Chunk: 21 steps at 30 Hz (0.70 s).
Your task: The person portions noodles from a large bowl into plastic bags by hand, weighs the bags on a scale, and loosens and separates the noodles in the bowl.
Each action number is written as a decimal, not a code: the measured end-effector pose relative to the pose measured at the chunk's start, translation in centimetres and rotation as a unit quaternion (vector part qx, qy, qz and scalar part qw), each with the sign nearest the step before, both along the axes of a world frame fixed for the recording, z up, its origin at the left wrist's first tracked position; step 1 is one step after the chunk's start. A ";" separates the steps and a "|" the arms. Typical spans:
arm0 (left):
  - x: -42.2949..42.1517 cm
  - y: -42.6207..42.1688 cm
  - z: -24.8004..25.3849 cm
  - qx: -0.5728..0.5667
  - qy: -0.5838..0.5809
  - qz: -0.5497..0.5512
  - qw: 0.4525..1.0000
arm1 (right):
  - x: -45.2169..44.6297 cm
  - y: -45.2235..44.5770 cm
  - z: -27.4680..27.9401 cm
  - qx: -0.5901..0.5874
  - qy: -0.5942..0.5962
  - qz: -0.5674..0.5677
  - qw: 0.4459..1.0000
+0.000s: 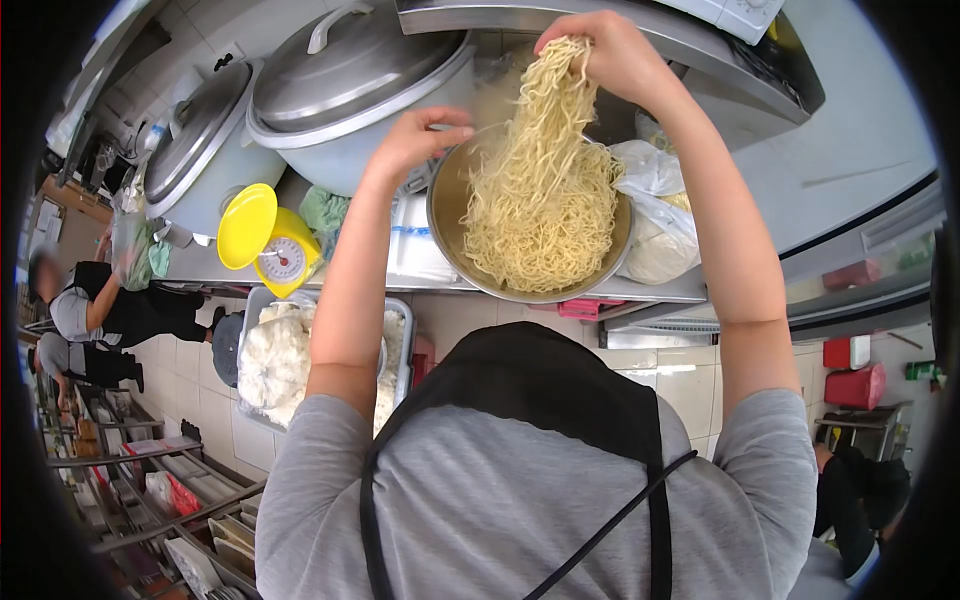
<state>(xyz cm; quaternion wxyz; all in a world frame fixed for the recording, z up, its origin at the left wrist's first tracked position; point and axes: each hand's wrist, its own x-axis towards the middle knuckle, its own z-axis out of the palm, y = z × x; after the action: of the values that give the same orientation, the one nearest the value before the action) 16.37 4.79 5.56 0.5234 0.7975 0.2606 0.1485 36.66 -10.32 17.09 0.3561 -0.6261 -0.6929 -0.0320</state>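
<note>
My right hand [600,50] is closed around a thick bunch of yellow noodles [550,110], lifted so that it hangs down into a large round metal bowl [440,205]. More noodles lie heaped inside the bowl. My left hand [425,143] is at the bowl's upper left rim, with a thin pale strand running from its fingertips towards the hanging noodles. Some blur and haze lies between this hand and the bunch. Clear plastic bags [660,215] with pale contents touch the bowl's right side.
Two big lidded pots [350,75] stand at the back left. A yellow dial scale [285,255] sits at the counter's front edge. Below is a grey bin [402,350] of white bagged food. Other people [85,310] stand at far left; another person [860,490] is lower right.
</note>
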 end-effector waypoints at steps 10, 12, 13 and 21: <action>3.2 -1.6 -12.9 0.021 0.180 -0.014 0.983 | 1.5 -0.8 -2.2 0.033 0.065 -0.089 0.993; 4.4 -1.4 -17.4 0.028 0.061 0.069 0.995 | 0.4 -1.0 -4.6 -0.142 -0.100 -0.150 0.973; 4.4 -1.4 -16.7 0.029 0.059 0.068 0.996 | 0.9 -1.0 -7.1 -0.199 -0.108 -0.102 0.969; 4.8 -1.0 -0.2 0.149 -0.051 -0.028 0.987 | -0.8 0.1 -12.1 -0.097 0.098 -0.012 0.990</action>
<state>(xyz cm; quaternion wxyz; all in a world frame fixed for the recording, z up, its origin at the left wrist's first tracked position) 21.20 3.75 5.33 0.4155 0.8650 0.1857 0.2114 35.89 -10.24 5.04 0.3597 -0.6660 -0.6469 0.0927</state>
